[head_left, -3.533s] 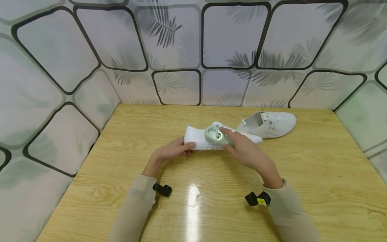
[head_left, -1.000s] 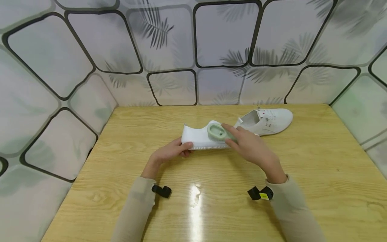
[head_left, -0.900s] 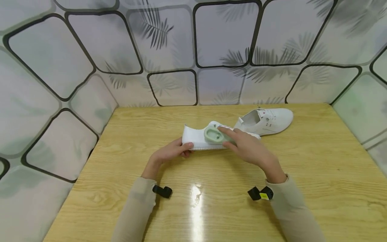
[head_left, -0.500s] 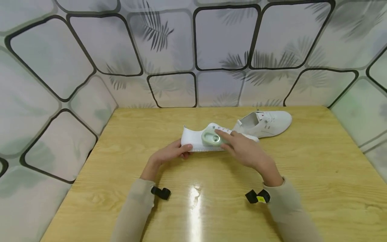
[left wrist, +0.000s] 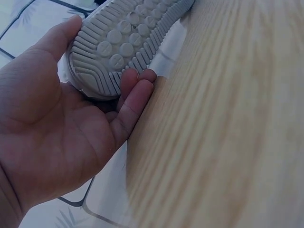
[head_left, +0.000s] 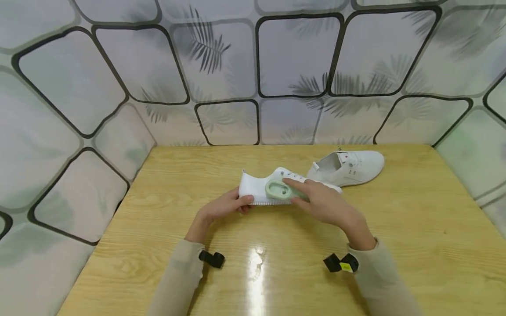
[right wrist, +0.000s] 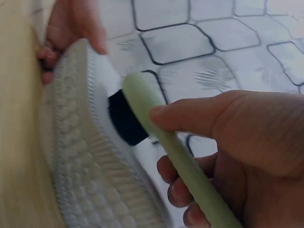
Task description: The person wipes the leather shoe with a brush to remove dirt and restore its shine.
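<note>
- Left hand (head_left: 225, 205) grips the shoe (head_left: 254, 186) at the heel, likely to steady it, sole tilted nearward
- Right hand (head_left: 322, 199) grasps the brush (right wrist: 175, 152) by its handle, probably to keep the bristles against the shoe's side
- Other shoe (head_left: 365, 167) sits just behind the toe, seemingly tightening room there
- Worktop (head_left: 399, 245) runs wide nearward; its back edge meets the wall (head_left: 296, 57)
</note>
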The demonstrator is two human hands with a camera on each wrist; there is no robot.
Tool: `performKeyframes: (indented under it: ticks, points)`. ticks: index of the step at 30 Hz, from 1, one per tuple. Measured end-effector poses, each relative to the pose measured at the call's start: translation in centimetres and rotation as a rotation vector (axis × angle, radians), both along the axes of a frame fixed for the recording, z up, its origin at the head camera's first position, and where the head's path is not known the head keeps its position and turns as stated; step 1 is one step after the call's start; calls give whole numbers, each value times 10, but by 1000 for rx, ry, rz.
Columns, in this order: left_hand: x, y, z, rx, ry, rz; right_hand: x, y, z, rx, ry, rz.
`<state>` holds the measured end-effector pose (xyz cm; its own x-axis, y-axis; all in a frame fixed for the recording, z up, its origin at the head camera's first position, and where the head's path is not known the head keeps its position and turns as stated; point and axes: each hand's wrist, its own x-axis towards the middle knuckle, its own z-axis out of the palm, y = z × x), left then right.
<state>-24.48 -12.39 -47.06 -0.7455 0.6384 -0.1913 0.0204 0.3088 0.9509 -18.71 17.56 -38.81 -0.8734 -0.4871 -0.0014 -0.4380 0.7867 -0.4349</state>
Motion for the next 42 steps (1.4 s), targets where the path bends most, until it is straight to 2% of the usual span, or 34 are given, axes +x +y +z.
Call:
performKeyframes:
  ticks: [4,7,12,15,18,21,25,28,32,35,39,42]
  points:
    - [-4,5,3,-4,3,-20,4,16,6,7,47,-91]
    - [-5,7,5,-16,10,-31,3,18,4,-1,57,-125]
    - [-4,7,3,-34,9,-49,6,11,1,-26,-25,-45]
    - [-4,7,1,-25,4,-49,8,20,5,-47,-37,-11]
    - [-3,6,0,-27,2,-25,6,26,6,-46,-10,-40]
    - [0,2,1,-32,0,1,2,17,2,-12,16,-76]
    - [2,-2,-1,-29,-1,7,0,1,-3,-16,-4,-13]
    - [0,-1,-1,-25,0,-1,2,7,-1,-42,-37,21]
    - [-2,0,0,-28,-7,8,2,21,4,-52,-32,-35]
    - [-1,-1,2,-31,-21,18,-1,18,1,-33,-6,-74]
    - [0,-2,1,-17,-25,12,-3,1,-6,-17,3,-45]
    - [1,-2,-1,-5,-16,2,0,2,-4,-31,-17,-8]
